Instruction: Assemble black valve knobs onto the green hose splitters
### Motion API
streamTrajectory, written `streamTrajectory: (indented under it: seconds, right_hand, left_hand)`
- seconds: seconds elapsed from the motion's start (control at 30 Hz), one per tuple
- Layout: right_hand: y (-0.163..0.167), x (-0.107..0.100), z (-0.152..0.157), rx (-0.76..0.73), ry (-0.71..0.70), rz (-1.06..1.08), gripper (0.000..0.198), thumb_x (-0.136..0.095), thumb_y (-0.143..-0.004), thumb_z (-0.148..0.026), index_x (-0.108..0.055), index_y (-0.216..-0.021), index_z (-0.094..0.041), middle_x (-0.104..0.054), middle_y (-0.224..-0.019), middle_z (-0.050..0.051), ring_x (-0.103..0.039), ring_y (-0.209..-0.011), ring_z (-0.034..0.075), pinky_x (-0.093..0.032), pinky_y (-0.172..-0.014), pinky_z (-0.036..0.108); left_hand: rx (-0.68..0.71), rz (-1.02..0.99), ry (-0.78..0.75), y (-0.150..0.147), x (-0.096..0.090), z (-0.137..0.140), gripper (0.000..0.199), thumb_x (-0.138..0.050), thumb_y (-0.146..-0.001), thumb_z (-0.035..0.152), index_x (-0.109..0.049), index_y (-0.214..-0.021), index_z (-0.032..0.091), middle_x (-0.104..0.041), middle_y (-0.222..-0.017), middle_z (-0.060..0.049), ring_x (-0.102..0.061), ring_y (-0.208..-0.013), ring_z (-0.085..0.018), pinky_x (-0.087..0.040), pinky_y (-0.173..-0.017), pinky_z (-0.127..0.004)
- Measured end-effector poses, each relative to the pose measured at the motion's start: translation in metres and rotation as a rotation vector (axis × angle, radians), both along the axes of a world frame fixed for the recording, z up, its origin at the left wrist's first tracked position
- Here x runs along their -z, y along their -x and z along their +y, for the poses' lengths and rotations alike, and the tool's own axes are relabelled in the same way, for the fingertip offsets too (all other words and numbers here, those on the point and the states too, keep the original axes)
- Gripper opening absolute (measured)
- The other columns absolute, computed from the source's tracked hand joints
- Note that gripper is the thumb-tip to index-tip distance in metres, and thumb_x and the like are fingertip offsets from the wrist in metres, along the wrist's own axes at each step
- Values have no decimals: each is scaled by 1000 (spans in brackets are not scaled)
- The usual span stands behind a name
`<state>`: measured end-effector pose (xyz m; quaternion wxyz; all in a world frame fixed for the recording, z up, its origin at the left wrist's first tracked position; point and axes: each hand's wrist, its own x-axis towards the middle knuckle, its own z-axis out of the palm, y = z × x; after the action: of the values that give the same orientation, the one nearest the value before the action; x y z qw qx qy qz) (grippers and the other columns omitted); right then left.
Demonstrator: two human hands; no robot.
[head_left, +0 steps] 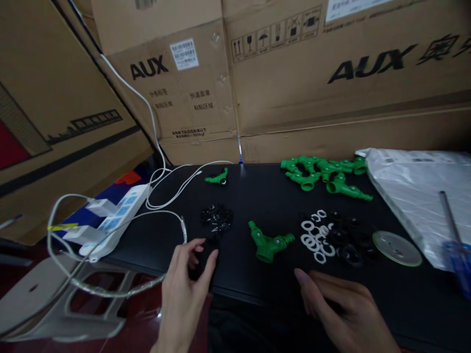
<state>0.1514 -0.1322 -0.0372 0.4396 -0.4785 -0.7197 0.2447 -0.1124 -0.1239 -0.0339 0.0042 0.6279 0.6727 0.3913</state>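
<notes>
At the black table's front edge, my left hand (189,282) is open, thumb and fingers apart, just below a pile of small black parts with some screws (217,218). A green Y-shaped hose connector (268,242) lies between my hands, touched by neither. My right hand (340,304) is closed, its fingers curled in behind the thumb; whatever they may hold is hidden. Just beyond it lie white rings (311,240) and black rings (349,255). More green connectors (324,171) are grouped at the back right, and a smaller-looking green connector (218,177) lies at the back left.
A power strip (114,223) and white cables (158,203) occupy the left side, above a plastic stool (40,299). Cardboard boxes (279,98) wall off the back. On the right are a clear disc (397,248), a silvery bag (415,196) and a screwdriver (454,230).
</notes>
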Motion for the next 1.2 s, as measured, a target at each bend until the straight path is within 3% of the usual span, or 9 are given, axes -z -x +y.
streamTrajectory:
  seconds: [0.1, 0.3, 0.47, 0.73, 0.83, 0.93, 1.0, 1.1, 1.2]
  right_hand:
    - [0, -3, 0, -3, -12, 4, 50, -50, -103, -29, -49, -55, -20, -51, -49, -4, -53, -41, 8, -42, -47, 21]
    - [1, -3, -1, 17, 25, -28, 51, -49, -104, -29, -47, -54, -20, -49, -49, -3, -50, -41, 9, -40, -46, 23]
    - [2, -5, -2, 19, 19, -3, 50, -49, -103, -26, -48, -54, -20, -49, -49, -3, -50, -42, 9, -39, -46, 24]
    - [2, -8, -5, 28, 108, 29, 50, -49, -103, -26, -50, -54, -19, -49, -51, -3, -50, -44, 9, -38, -48, 25]
    - [3, -13, -1, 32, 129, 120, 44, -53, -102, -27, -57, -59, -19, -56, -57, -1, -55, -49, 10, -42, -49, 23]
    - [5, -22, 11, 44, 120, 280, 7, -64, -96, -25, -70, -96, -22, -69, -81, 0, -63, -57, 10, -51, -52, 20]
    - [7, -31, 24, 13, 81, 316, 32, -70, -92, -19, -65, -122, -26, -71, -98, 1, -68, -66, 10, -57, -62, 21]
    - [8, -43, 45, -53, -50, 234, 28, -70, -90, -12, -69, -115, -23, -71, -102, 2, -70, -81, 13, -58, -76, 24]
    - [8, -48, 60, -71, -123, 175, 16, -70, -91, -11, -72, -103, -21, -72, -94, 2, -68, -81, 14, -57, -73, 25]
  left_hand:
    - [10, 42, 79, 7, -1, 5, 43, -64, -92, 51, -63, -126, 25, -63, -96, -3, -60, -72, -20, -56, -67, -34]
    - [80, 40, 148, 6, -8, 16, 27, -59, -96, 47, -73, -106, 26, -69, -103, -4, -63, -75, -20, -56, -72, -35]
    - [79, 20, 138, 7, -9, 22, 29, -62, -94, 49, -73, -108, 26, -69, -92, -3, -61, -69, -19, -54, -72, -34]
    - [84, -241, 79, -2, -18, 16, 29, -70, -88, 45, -74, -107, 24, -67, -83, 0, -62, -74, -18, -52, -73, -30]
    - [250, -365, 153, -21, -34, 24, 22, -71, -86, 42, -77, -95, 23, -71, -80, -1, -64, -71, -18, -53, -68, -29]
    - [498, -462, 295, -44, -55, 44, 21, -71, -85, 42, -79, -87, 23, -73, -75, -1, -64, -65, -18, -53, -62, -28]
    - [682, -431, 390, -56, -66, 63, 21, -70, -86, 41, -80, -83, 22, -74, -76, -2, -65, -67, -17, -51, -62, -27]
    - [905, -373, 477, -65, -76, 92, 18, -72, -86, 37, -79, -80, 21, -72, -71, 0, -62, -63, -15, -48, -57, -25]
    - [1035, -361, 467, -65, -76, 115, 26, -70, -88, 37, -76, -70, 19, -69, -64, 0, -59, -56, -13, -46, -53, -24]
